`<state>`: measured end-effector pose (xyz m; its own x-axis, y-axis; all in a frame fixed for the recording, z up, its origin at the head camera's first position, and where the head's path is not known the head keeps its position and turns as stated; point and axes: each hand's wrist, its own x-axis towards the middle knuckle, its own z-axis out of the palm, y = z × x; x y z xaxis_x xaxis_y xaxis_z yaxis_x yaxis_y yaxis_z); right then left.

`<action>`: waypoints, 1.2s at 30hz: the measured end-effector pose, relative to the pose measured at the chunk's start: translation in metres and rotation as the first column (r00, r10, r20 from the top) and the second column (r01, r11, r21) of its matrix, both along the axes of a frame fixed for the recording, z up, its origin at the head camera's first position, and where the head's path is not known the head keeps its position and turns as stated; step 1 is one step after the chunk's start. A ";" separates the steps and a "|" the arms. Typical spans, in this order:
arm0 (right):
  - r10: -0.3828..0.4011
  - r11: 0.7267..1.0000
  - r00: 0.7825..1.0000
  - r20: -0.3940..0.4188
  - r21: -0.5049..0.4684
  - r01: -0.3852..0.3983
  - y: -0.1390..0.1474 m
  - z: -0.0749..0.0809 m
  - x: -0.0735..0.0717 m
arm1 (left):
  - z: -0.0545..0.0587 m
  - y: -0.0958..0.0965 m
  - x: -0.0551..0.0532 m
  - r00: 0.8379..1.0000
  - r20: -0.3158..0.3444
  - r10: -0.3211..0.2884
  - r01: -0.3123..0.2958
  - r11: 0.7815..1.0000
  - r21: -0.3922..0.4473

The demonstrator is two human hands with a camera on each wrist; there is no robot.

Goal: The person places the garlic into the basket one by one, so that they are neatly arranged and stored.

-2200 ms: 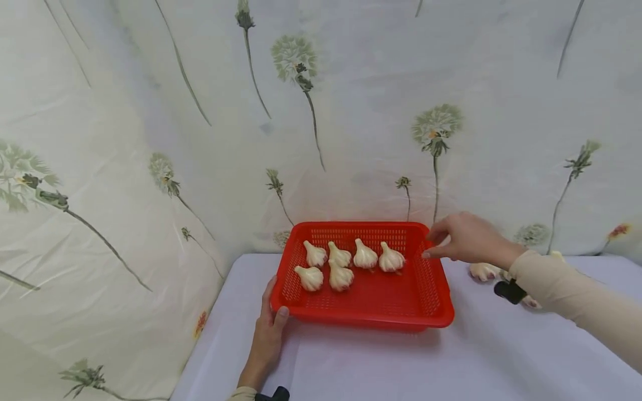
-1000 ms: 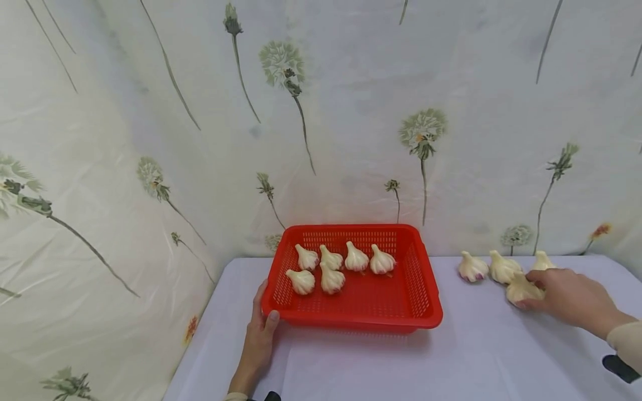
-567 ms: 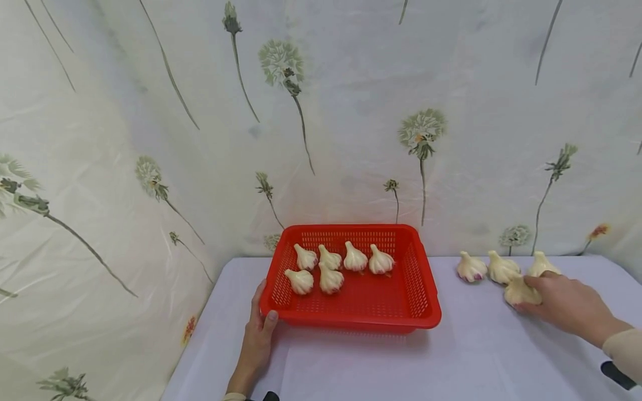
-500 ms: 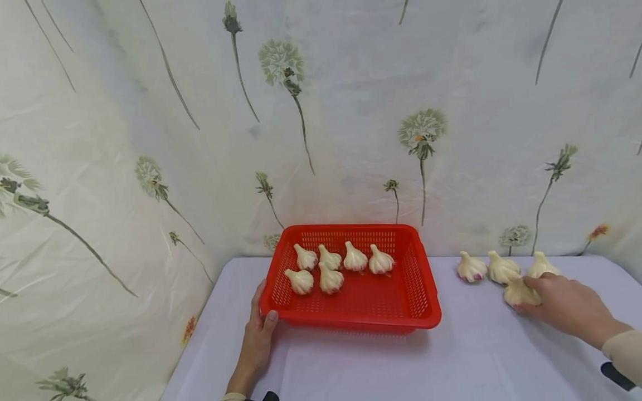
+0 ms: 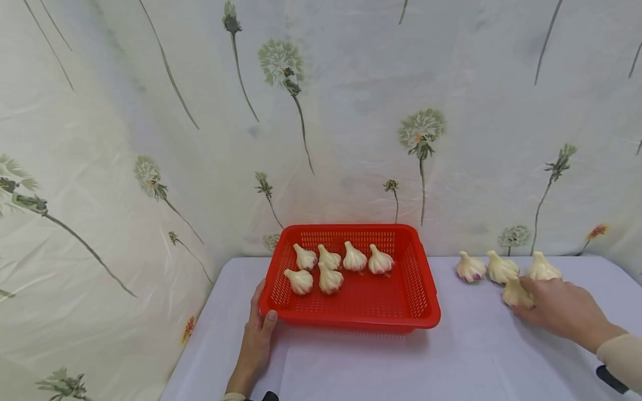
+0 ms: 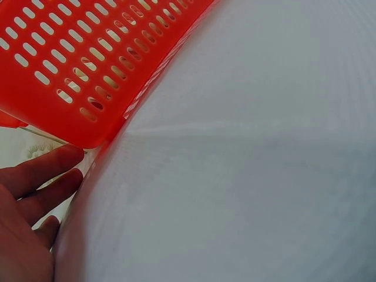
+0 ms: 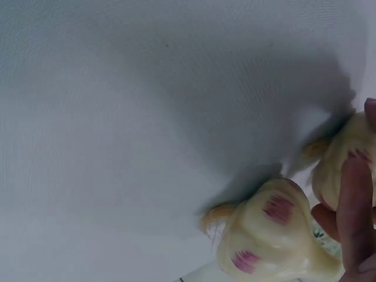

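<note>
My right hand [image 5: 564, 309] pinches a cream garlic bulb [image 5: 516, 295] at the front of a small group on the white cloth. In the right wrist view, a finger lies along this garlic bulb [image 7: 338, 170], at the right edge. Another bulb [image 7: 267, 232] with purple streaks lies beside it. At the left, my left hand [image 5: 254, 348] rests against the front left corner of a red slotted plastic basket [image 5: 361, 321], thumb along the front rim. The left wrist view shows nearly straight fingers [image 6: 44, 170] at its lower corner. Several garlic bulbs [image 5: 331, 278] lie in the basket's left and back part.
Three more garlic bulbs, among them a left one [image 5: 471, 268] and a right one [image 5: 543, 267], stand along the back of the table near the right hand. A dandelion-patterned sheet [image 5: 351, 139] hangs directly behind the basket. White cloth [image 5: 376, 367] covers the table.
My right hand has moved from over the basket's right end to the bulbs on the right and taken hold of the front garlic bulb. The left hand stays at the basket's corner.
</note>
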<state>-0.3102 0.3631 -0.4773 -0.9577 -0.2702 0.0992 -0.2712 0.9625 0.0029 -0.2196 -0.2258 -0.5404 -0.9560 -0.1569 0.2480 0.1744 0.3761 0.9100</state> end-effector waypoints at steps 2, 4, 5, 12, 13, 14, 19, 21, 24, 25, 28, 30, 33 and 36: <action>0.012 1.000 0.998 -0.055 -0.009 -0.012 -0.002 -0.004 0.002 | 0.001 0.000 0.000 1.000 0.000 0.001 -0.001 1.000 0.006; 0.028 0.999 0.993 -0.118 -0.017 -0.030 -0.004 -0.008 0.004 | 0.002 0.000 0.001 1.000 0.012 0.003 -0.003 1.000 0.015; 0.032 0.999 0.990 -0.139 -0.023 -0.036 -0.006 -0.010 0.005 | 0.002 0.000 0.001 1.000 0.015 0.002 -0.002 1.000 0.020; -0.028 0.995 0.988 -0.151 -0.097 0.013 -0.012 -0.015 0.009 | 0.002 0.001 0.002 1.000 -0.006 -0.008 0.008 1.000 0.017; -0.034 0.994 0.988 -0.149 -0.109 0.018 -0.013 -0.015 0.010 | 0.002 0.001 0.002 1.000 -0.002 -0.009 0.009 1.000 0.017; -0.039 0.993 0.988 -0.151 -0.118 0.021 -0.013 -0.015 0.010 | 0.003 0.002 0.002 1.000 0.001 -0.008 0.008 1.000 0.017; -0.043 0.993 0.986 -0.163 -0.118 0.024 -0.017 -0.016 0.008 | 0.003 0.000 0.002 1.000 -0.001 -0.011 0.011 1.000 0.002; -0.048 0.994 0.985 -0.166 -0.110 0.029 -0.018 -0.016 0.006 | 0.004 -0.001 0.001 1.000 -0.012 -0.020 0.020 1.000 0.001; -0.059 0.994 0.984 -0.169 -0.100 0.042 -0.018 -0.018 0.005 | 0.004 -0.001 0.000 0.999 -0.028 -0.027 0.028 1.000 0.000; -0.060 0.994 0.983 -0.171 -0.099 0.043 -0.018 -0.018 0.005 | 0.004 -0.001 0.000 0.999 -0.036 -0.032 0.032 0.999 0.001; -0.059 0.994 0.984 -0.168 -0.102 0.043 -0.018 -0.019 0.004 | 0.004 -0.001 -0.001 0.999 -0.037 -0.027 0.027 1.000 -0.003; -0.056 0.994 0.986 -0.157 -0.105 0.039 -0.017 -0.018 0.004 | 0.006 0.000 0.000 0.999 -0.034 -0.027 0.027 1.000 0.002; -0.065 0.991 0.991 -0.120 -0.120 0.051 -0.017 -0.013 0.004 | 0.012 0.003 0.003 0.999 -0.025 -0.035 0.035 0.999 0.025; -0.089 0.988 0.991 -0.099 -0.133 0.075 -0.018 -0.006 0.003 | 0.024 0.006 0.009 0.999 -0.025 -0.046 0.047 0.998 0.029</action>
<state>-0.3072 0.3456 -0.4829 -0.9587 -0.1698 0.2283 -0.1962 0.9756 -0.0984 -0.2107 -0.2199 -0.5161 -0.9563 -0.1202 0.2667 0.2127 0.3400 0.9161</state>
